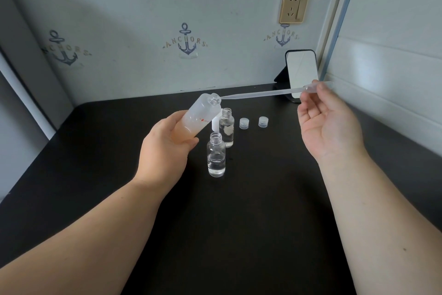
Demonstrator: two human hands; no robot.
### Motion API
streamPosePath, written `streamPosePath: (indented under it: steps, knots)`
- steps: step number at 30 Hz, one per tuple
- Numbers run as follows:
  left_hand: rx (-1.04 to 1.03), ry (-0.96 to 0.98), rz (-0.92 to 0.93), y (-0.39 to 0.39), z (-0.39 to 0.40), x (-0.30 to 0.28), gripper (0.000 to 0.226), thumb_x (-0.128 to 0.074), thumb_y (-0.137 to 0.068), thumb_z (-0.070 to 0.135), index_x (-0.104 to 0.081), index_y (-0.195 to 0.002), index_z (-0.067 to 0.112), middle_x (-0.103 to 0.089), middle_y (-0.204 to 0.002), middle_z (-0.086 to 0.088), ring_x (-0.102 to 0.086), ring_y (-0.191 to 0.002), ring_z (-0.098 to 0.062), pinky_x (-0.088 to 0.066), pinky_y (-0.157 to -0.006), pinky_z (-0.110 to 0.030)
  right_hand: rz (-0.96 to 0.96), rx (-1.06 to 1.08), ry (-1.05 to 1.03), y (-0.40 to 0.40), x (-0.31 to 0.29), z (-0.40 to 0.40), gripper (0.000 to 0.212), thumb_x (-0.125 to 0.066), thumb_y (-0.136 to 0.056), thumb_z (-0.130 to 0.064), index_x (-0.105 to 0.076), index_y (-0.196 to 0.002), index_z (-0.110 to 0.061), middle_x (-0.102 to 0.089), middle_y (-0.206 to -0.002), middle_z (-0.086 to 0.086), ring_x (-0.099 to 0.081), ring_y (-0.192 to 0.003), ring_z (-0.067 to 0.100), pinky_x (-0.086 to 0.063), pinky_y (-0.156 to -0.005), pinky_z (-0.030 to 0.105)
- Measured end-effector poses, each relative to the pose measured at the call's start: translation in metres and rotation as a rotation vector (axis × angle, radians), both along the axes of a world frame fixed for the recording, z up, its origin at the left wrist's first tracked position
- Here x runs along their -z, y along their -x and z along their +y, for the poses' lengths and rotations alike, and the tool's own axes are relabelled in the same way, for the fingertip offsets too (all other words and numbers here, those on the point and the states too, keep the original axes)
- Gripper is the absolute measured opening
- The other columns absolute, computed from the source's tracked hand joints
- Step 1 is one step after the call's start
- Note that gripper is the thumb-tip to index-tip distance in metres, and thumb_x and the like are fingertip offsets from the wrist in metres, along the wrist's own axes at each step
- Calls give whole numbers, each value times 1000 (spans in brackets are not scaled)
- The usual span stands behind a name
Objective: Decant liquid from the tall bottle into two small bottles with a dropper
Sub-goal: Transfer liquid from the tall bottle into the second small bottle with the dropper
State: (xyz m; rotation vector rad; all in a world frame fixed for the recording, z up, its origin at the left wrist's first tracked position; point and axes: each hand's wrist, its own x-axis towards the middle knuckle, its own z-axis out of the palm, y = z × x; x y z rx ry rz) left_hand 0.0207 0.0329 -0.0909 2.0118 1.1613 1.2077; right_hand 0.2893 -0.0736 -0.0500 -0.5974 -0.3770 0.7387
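A: Where is the tall bottle [199, 116]?

B: In the air above the black table [251, 223], tilted so its open mouth points up and to the right. The left hand [165, 149] has its fingers wrapped around the lower body. It is frosted, with small red lettering on the side. How much liquid is inside I cannot tell through the frosting.

A: And the dropper [270, 92]?

B: It lies nearly level, its thin tip right at the bottle's mouth. The right hand [327, 122] pinches the bulb end between thumb and forefinger, palm up, the other fingers loosely curled.

A: The small bottles?

B: Both stand upright and uncapped just beneath the tall one. The nearer small bottle [216, 154] holds clear liquid in roughly its lower third. The farther small bottle [227, 127], just behind it, is clear with a pale patch on its side; its level is hard to read.

A: Anything else on the table?

B: A white cap [215, 125] partly hidden behind the tall bottle, and two translucent ribbed caps [244, 123] [263, 121] side by side to the right of the bottles. A mirror on a stand [301, 72] sits at the back right corner.

A: The room?

B: A pale wall with anchor prints [187, 42], a gold-framed socket [294, 6], and white panelling on the right.
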Motion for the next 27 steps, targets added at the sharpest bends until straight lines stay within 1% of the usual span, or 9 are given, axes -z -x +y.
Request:
streamPosePath:
  steps: [3, 5, 8, 11, 17, 19, 22, 25, 27]
  knots:
    - [-17, -34, 58, 0, 2, 1, 50, -74, -85, 18, -60, -123, 47, -60, -104, 22, -50, -99, 9, -35, -76, -12, -50, -12, 12, 1, -1, -1, 15, -72, -91, -11, -82, -79, -14, -76, -85, 5, -71, -74, 15, -55, -69, 22]
    - [-33, -52, 93, 0, 2, 3, 53, -75, -85, 17, -60, -130, 43, -57, -104, 23, -48, -98, 5, -34, -79, -11, -90, -10, 28, 1, -1, -1, 19, -71, -91, -10, -82, -76, -15, -75, -84, 4, -70, -72, 14, -54, -67, 22]
    - [-27, -101, 134, -1, 2, 3, 58, -77, -84, 14, -61, -134, 38, -57, -114, 20, -51, -110, -9, -40, -93, -23, -160, -13, 45, 1, -1, 0, 19, -70, -91, -8, -82, -77, -15, -75, -82, 5, -68, -68, 13, -53, -63, 22]
    - [-16, -152, 162, -3, 0, 2, 60, -79, -82, 11, -62, -135, 34, -56, -116, 19, -53, -115, -17, -43, -100, -35, -273, -51, 66, 3, -1, -1, 18, -69, -90, -7, -81, -79, -14, -75, -83, 5, -66, -67, 12, -52, -63, 21]
    - [-23, -204, 180, -6, -1, 3, 61, -80, -81, 11, -62, -136, 30, -59, -120, 14, -53, -116, -21, -43, -103, -39, -512, -154, 117, 19, -1, -1, 16, -69, -85, -9, -79, -75, -17, -77, -87, 6, -68, -68, 13, -53, -65, 20]
    - [-21, -217, 184, -6, -1, 3, 61, -80, -81, 11, -62, -136, 30, -58, -119, 17, -53, -115, -20, -41, -102, -36, -563, -174, 130, 24, -2, -1, 15, -70, -84, -9, -78, -75, -18, -78, -88, 8, -69, -69, 14, -53, -64, 20]
    - [-12, -238, 188, -7, -2, 3, 60, -81, -81, 12, -63, -136, 29, -58, -117, 17, -53, -114, -21, -38, -100, -32, -619, -183, 166, 28, 0, 0, 10, -71, -84, -8, -78, -82, -14, -78, -91, 9, -71, -70, 15, -53, -65, 21]
    - [-7, -253, 189, -8, -2, 4, 57, -79, -82, 13, -64, -135, 28, -63, -122, 10, -53, -113, -23, -41, -100, -35, -662, -183, 210, 32, 2, 0, 7, -73, -85, -8, -77, -91, -7, -78, -93, 11, -72, -72, 17, -54, -66, 21]
    - [-2, -256, 181, -9, -3, 4, 57, -78, -82, 13, -65, -134, 28, -63, -121, 11, -52, -113, -22, -40, -100, -35, -691, -185, 232, 35, 3, 1, 6, -74, -87, -6, -78, -89, -10, -78, -95, 12, -74, -74, 18, -55, -66, 21]
